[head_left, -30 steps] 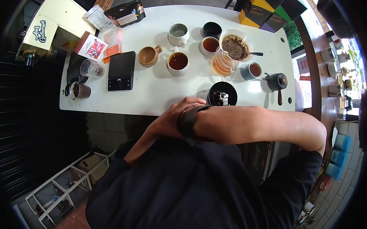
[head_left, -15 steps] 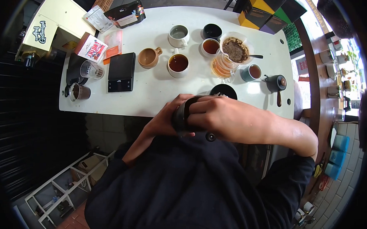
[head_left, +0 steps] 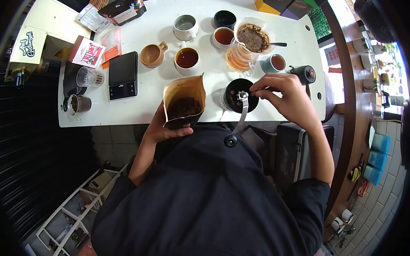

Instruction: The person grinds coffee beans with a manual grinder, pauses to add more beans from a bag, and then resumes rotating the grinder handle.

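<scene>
The left hand is grasping an open paper bag from below and the side, its thumb lying across the lower front, and the bag's mouth is facing up and showing dark beans inside. The right hand is reaching in from the other side, fingers bent and fingertips meeting at the right rim of the grinder; whether they are pinching anything, I cannot tell. The grinder is standing between the two hands, the right one nearer, with the bag lying to its left and apart from it. Its round opening is facing up, some beans showing within, and its crank is slanting toward the wearer's body, the knob hanging past the near edge of the white table. Beyond the left hand, a black scale is resting flat, with a brown cup and a white mug beyond the bag. Past the grinder, a dripper holding wet grounds is sitting on a glass server, and a teal cup is standing beyond the right hand. Dark corrugated cladding is rising on the left-hand side, white tiles on the right.
</scene>
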A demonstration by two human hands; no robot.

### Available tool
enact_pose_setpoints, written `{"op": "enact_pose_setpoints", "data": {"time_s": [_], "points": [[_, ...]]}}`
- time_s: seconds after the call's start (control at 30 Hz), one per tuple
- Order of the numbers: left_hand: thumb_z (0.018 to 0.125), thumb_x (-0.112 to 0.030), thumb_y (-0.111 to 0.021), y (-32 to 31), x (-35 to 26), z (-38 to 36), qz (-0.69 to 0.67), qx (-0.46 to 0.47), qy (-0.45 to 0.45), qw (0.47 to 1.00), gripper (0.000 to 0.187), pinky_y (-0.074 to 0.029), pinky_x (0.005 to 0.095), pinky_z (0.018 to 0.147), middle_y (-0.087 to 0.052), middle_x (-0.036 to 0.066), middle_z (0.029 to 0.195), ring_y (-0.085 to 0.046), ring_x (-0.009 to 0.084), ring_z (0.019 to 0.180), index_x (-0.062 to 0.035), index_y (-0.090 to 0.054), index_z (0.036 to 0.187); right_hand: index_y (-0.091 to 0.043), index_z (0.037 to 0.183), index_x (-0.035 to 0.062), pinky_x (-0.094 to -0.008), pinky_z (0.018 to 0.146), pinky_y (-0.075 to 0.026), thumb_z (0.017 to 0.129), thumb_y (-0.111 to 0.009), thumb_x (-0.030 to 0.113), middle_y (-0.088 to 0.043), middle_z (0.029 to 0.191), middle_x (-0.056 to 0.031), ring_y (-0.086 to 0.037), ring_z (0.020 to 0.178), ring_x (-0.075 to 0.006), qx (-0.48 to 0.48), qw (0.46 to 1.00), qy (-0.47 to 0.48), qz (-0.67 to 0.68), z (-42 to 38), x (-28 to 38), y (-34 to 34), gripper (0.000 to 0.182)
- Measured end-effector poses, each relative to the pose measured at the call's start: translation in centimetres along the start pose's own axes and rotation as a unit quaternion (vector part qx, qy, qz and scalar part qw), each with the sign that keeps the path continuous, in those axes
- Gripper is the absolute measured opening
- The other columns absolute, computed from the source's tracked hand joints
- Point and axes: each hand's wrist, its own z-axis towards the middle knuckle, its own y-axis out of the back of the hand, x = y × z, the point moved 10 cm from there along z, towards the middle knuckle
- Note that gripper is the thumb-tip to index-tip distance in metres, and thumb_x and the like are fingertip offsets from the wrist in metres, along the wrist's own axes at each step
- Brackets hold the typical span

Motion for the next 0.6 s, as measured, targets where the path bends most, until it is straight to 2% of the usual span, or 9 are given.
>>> {"op": "enact_pose_setpoints", "data": {"time_s": [0.03, 0.07, 0.17, 0.23, 0.3, 0.43, 0.57, 0.6], "points": [[0.066, -0.018, -0.098, 0.0, 0.7, -0.2, -0.039, -0.006, 0.042, 0.998, 0.103, -0.046, 0.0390, 0.112, -0.061, 0.009, 0.135, -0.057, 0.0208, 0.128, -0.0031, -0.039, 0.148, -0.074, 0.099, -0.0013, -0.0378, 0.078, -0.055, 0.088, -0.069, -0.001, -0.074, 0.093, -0.0153, -0.071, 0.083, -0.0324, -0.008, 1.000, -0.003, -0.009, 0.2, -0.6, -0.4, 0.012], [0.066, -0.018, -0.098, -0.2, 0.6, -0.2, -0.040, -0.004, 0.045, 0.998, 0.103, -0.046, 0.0390, 0.112, -0.061, 0.009, 0.135, -0.057, 0.0208, 0.128, -0.0031, -0.039, 0.148, -0.073, 0.100, -0.0023, -0.0378, 0.079, -0.055, 0.088, -0.069, -0.001, -0.073, 0.094, -0.0166, -0.071, 0.084, -0.0327, -0.017, 1.000, -0.007, -0.019, 0.1, -1.1, -0.8, 0.013], [0.066, -0.018, -0.098, -0.6, -0.5, 0.4, -0.029, -0.004, 0.004, 1.000, 0.103, -0.046, 0.0385, 0.111, -0.060, 0.009, 0.136, -0.057, 0.0209, 0.128, -0.0030, -0.038, 0.149, -0.072, 0.102, -0.0033, -0.0376, 0.078, -0.056, 0.089, -0.069, -0.001, -0.073, 0.095, -0.0183, -0.072, 0.085, -0.0322, -0.036, 0.997, -0.042, -0.050, 0.0, -2.5, -1.2, 0.014], [0.066, -0.017, -0.098, -0.9, -1.3, 0.5, -0.015, 0.008, -0.058, 0.998, 0.104, -0.046, 0.0382, 0.111, -0.059, 0.009, 0.137, -0.057, 0.0205, 0.129, -0.0032, -0.038, 0.149, -0.072, 0.101, -0.0040, -0.0379, 0.078, -0.056, 0.089, -0.069, -0.001, -0.073, 0.094, -0.0187, -0.073, 0.085, -0.0320, -0.051, 0.997, -0.051, -0.036, -0.7, -2.6, -1.9, 0.014], [0.066, -0.017, -0.098, -0.7, -1.0, 0.4, -0.021, 0.001, -0.040, 0.999, 0.104, -0.046, 0.0382, 0.112, -0.059, 0.009, 0.138, -0.056, 0.0205, 0.130, -0.0033, -0.038, 0.149, -0.073, 0.102, -0.0037, -0.0337, 0.078, -0.059, 0.090, -0.070, -0.002, -0.075, 0.096, -0.0160, -0.075, 0.086, -0.0271, -0.073, 0.994, -0.080, -0.034, -1.4, -3.4, -2.2, 0.013], [0.065, -0.018, -0.098, -0.6, -0.2, 0.0, -0.013, -0.003, -0.012, 1.000, 0.105, -0.045, 0.0381, 0.112, -0.058, 0.009, 0.139, -0.056, 0.0205, 0.131, -0.0036, -0.038, 0.150, -0.073, 0.104, -0.0032, -0.0347, 0.080, -0.059, 0.089, -0.071, 0.000, -0.076, 0.095, -0.0166, -0.076, 0.086, -0.0275, -0.064, 0.989, -0.127, -0.051, -1.6, -4.4, -2.7, 0.015], [0.065, -0.019, -0.098, -0.8, -0.2, 0.0, -0.036, -0.006, -0.007, 0.999, 0.105, -0.046, 0.0379, 0.112, -0.058, 0.008, 0.138, -0.056, 0.0201, 0.130, -0.0035, -0.038, 0.150, -0.073, 0.104, -0.0034, -0.0349, 0.081, -0.060, 0.088, -0.071, 0.000, -0.076, 0.095, -0.0170, -0.076, 0.088, -0.0282, -0.069, 0.989, -0.126, -0.047, -1.5, -4.3, -2.6, 0.016], [0.065, -0.018, -0.098, -0.9, -0.7, 0.1, -0.013, -0.011, -0.029, 0.999, 0.105, -0.046, 0.0376, 0.112, -0.058, 0.009, 0.138, -0.056, 0.0200, 0.130, -0.0036, -0.038, 0.150, -0.073, 0.106, -0.0034, -0.0349, 0.081, -0.060, 0.088, -0.071, 0.000, -0.076, 0.096, -0.0171, -0.076, 0.089, -0.0282, -0.064, 0.989, -0.122, -0.048, -1.5, -4.3, -2.8, 0.018]]}}
